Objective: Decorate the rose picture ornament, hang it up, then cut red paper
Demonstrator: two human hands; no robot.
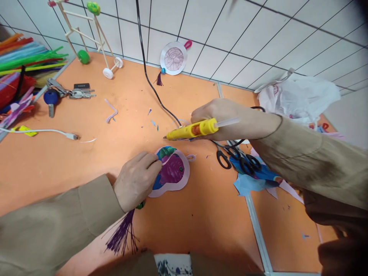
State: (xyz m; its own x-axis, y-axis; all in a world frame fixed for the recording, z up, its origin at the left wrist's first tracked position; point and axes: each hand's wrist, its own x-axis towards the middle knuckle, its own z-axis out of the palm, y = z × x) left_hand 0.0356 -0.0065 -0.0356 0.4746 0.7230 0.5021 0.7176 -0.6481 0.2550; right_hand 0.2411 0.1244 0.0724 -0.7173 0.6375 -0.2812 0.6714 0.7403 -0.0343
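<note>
My right hand [211, 115] is closed round a yellow hot glue gun [192, 130]. Its nozzle points left, above and apart from a flat fish ornament, and a clear glue stick [228, 122] juts from its back. The ornament [172, 172] lies on the table, with a purple fish, a blue and green ground, a pale pink border and a small loop [191, 157] at its right. Over its left edge my left hand [138, 178] is closed, fingertips pinching a thin pale strip that curves across the fish. A dark purple tassel [123, 234] hangs out below that hand.
Black-handled scissors [224, 159] lie among blue scraps [250, 184] at right, near a white plastic bag [299, 96]. A black cord [146, 73] runs down to the glue gun. Keys [77, 92], a white cable [51, 131], a stick frame [86, 38] and a round ornament [173, 58] stand around.
</note>
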